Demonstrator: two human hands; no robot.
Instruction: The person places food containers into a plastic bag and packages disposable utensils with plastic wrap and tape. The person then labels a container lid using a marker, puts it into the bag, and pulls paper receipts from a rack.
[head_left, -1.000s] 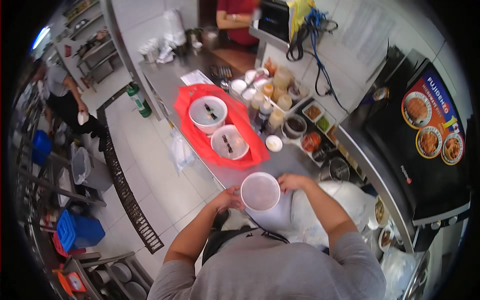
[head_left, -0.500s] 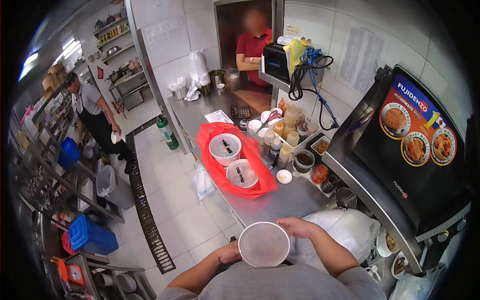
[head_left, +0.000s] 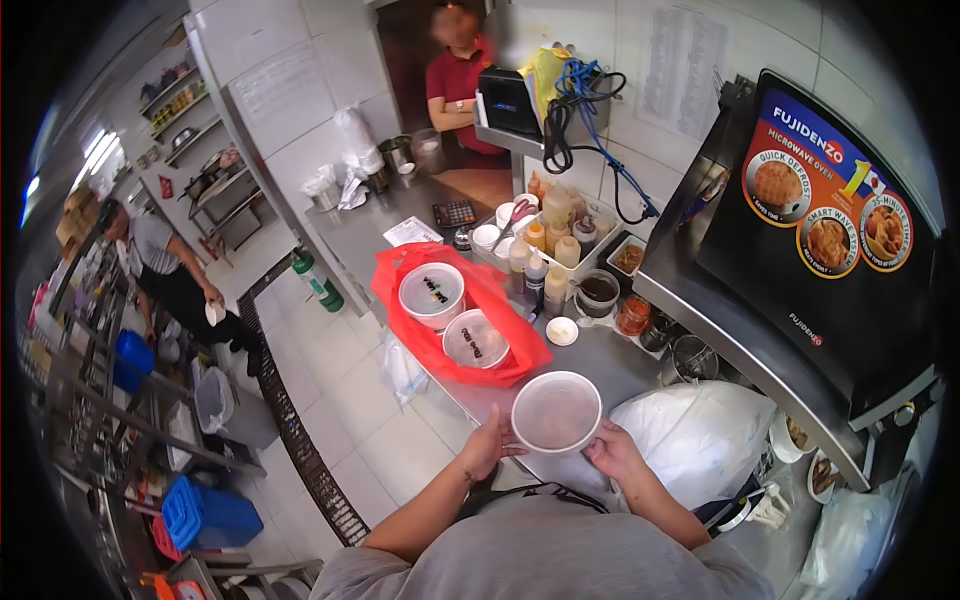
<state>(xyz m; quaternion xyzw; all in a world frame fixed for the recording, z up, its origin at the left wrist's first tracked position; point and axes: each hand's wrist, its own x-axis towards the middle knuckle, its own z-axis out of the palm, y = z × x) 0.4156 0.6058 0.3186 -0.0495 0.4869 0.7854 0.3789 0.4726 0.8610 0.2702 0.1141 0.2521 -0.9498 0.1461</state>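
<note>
A round, lidded plastic tub (head_left: pixel 556 412) is held level over the counter's front edge. My left hand (head_left: pixel 487 446) is at its left side, fingers against the rim. My right hand (head_left: pixel 613 452) grips its lower right side. Just beyond, a red plastic bag (head_left: pixel 520 352) lies spread open around two more round tubs: one (head_left: pixel 432 291) at the back left and one (head_left: pixel 475 339) nearer me, both with dark writing on their lids. A small white cup (head_left: pixel 562 331) stands right of the bag.
Sauce bottles (head_left: pixel 545 280) and condiment containers (head_left: pixel 597 290) stand behind the cup. A white plastic bag (head_left: pixel 695 430) lies to the right, below a microwave (head_left: pixel 820 240). One person (head_left: pixel 465 90) stands behind the counter, another (head_left: pixel 170 270) at the far left.
The tub has moved up and to the right in view, closer to the red bag, with both hands at its sides. My right hand has shifted lower on it. The camera view has shifted.
</note>
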